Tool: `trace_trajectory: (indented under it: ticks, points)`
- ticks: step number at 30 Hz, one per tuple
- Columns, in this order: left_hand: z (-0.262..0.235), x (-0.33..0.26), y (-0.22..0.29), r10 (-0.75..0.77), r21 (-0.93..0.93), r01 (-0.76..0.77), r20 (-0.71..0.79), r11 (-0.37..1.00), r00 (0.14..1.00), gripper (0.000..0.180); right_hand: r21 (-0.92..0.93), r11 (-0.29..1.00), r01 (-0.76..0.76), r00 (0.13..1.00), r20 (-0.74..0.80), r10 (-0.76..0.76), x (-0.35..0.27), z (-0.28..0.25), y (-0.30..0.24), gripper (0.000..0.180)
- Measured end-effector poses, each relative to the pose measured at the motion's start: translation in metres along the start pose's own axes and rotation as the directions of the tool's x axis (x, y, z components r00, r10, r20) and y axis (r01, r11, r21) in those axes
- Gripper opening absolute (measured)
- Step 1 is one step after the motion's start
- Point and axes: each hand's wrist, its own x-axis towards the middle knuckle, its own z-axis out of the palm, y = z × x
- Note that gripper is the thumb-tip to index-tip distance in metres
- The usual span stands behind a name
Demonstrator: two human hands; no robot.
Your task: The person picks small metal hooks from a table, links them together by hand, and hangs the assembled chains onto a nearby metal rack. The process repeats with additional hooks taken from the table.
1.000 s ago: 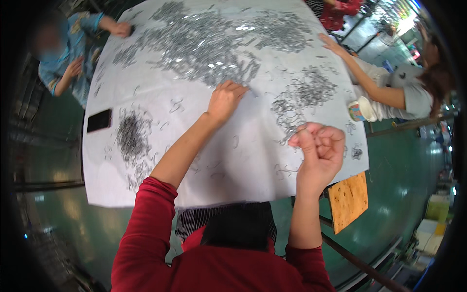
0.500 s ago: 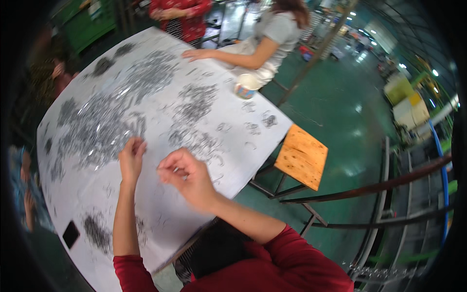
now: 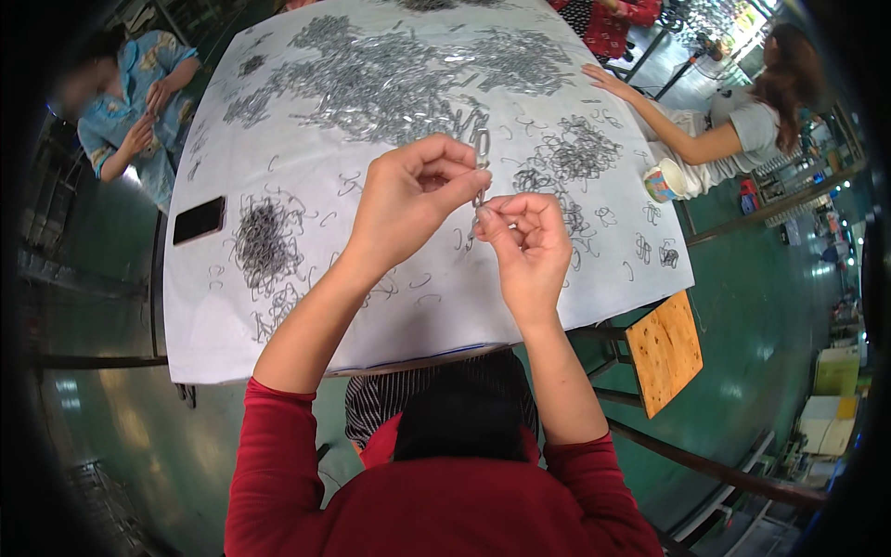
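Between the thumb and fingers of my left hand [image 3: 408, 200] is a slim silver metal link [image 3: 482, 144], held upright above the table. My right hand [image 3: 529, 241] is pinched closed at the link's lower end; the small piece in its fingertips is too hidden to make out. Beyond my hands spreads a large heap of similar silver links [image 3: 390, 88]. Thin bent wire hooks lie in a tangled pile [image 3: 580, 148] to the right and a denser, darker pile [image 3: 267, 237] to the left, with loose ones scattered around.
A white-covered table [image 3: 399, 320] stands before me. On it are a dark phone [image 3: 200, 221] at left and a paper cup [image 3: 663, 181] by the right edge. A wooden stool [image 3: 666, 353] is at the right corner. Other people sit around, one resting a hand [image 3: 610, 82] on the table.
My hands have come together from apart, and a silver link now shows in my left hand. The view has swung left, bringing a person in a blue patterned shirt further into sight.
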Motion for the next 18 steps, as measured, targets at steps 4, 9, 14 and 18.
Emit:
trace_trajectory:
  ticks: [4,9,14,18]
  points:
    - [-0.014,-0.009,-0.003,0.171,0.161,-0.156,-0.081,0.974,0.982,0.015,-0.013,0.997,-0.076,0.997,0.019,0.076,0.005,0.013,0.002,0.017]
    - [-0.031,-0.010,0.008,0.252,0.227,-0.219,-0.127,0.949,0.959,0.015,-0.663,0.745,0.074,0.864,0.416,0.284,0.036,-0.039,0.095,0.014]
    - [-0.047,-0.009,0.008,0.279,0.288,-0.223,-0.169,0.931,0.945,0.016,-0.798,0.465,0.384,0.642,0.592,0.487,0.034,-0.043,0.132,0.014]
    - [-0.051,-0.006,0.005,0.268,0.291,-0.202,-0.207,0.935,0.941,0.016,-0.773,0.438,0.458,0.644,0.629,0.436,0.023,-0.045,0.133,0.012]
